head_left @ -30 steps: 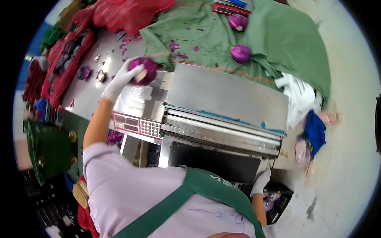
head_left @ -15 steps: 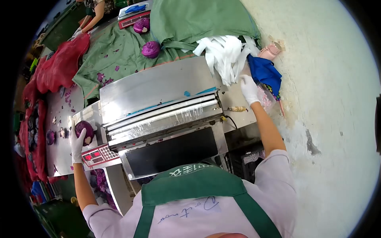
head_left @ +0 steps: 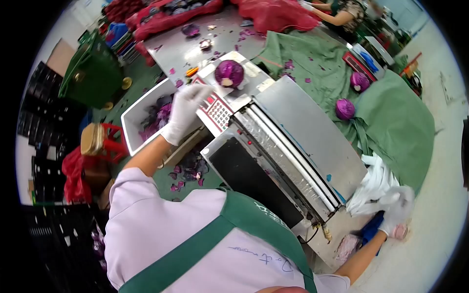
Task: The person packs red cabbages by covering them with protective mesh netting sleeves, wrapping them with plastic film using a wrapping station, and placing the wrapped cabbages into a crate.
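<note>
My left hand (head_left: 188, 110), in a white glove, is raised beside the red keypad of the scale (head_left: 218, 111). No object shows in it, and its fingers look loosely apart, though blurred. A red cabbage (head_left: 229, 73) sits on the scale's plate, apart from that hand. My right hand (head_left: 396, 207), also gloved, is at the far right against a bunch of white strips (head_left: 373, 188). Blur hides whether its fingers grip one. Between the hands stands a film-wrapping machine (head_left: 288, 151) with clear film over its rollers and a black plate (head_left: 251, 180).
Two more red cabbages (head_left: 345, 109) lie by a green cloth (head_left: 398, 122). A white bin (head_left: 134, 119) with purple leaves stands left of the scale. Red net sacks (head_left: 278, 14) line the table's far side, where a co-worker's arm (head_left: 334, 17) reaches in. A wall borders the right.
My view has swung to the left. My left hand has let go of the cabbage and drawn back from it. My right hand is still by the white strips.
</note>
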`<state>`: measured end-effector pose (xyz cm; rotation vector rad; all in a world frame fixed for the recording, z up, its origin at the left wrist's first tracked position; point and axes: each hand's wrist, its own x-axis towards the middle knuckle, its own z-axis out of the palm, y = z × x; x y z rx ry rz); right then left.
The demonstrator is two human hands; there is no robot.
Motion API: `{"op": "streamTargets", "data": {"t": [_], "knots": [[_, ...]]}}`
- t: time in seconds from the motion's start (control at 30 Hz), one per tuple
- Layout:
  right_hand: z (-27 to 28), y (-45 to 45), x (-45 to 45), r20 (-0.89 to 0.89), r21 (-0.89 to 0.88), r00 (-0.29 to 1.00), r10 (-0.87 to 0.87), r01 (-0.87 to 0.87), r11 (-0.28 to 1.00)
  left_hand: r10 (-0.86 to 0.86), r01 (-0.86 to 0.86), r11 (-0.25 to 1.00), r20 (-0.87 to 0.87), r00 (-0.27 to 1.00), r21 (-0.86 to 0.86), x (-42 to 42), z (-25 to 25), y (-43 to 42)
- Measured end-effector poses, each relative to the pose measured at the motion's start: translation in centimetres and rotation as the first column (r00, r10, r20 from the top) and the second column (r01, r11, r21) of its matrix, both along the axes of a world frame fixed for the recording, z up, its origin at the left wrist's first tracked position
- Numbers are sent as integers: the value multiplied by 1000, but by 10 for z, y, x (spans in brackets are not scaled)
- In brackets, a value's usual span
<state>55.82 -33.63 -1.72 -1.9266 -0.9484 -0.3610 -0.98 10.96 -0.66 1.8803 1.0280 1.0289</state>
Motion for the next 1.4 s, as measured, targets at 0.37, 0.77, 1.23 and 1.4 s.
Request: {"op": "streamTargets", "data": {"t": [0.37, 0.77, 1.23, 1.4], "knots": [[92, 164, -312, -772, -148, 488, 408, -762, 631, -390, 565, 777, 492, 779, -279, 106, 33, -191], [29, 236, -395, -682, 393, 353, 640, -562, 728, -137, 366, 880, 576, 806, -303, 58, 17, -147], [23, 418, -372, -836, -90, 414, 361, -751, 654, -164, 494, 339, 466, 869, -801, -30, -39, 32], [39, 534, -375, 43, -803, 896, 443, -233, 549, 598, 255, 262, 364, 715, -931, 0, -106, 116]]}}
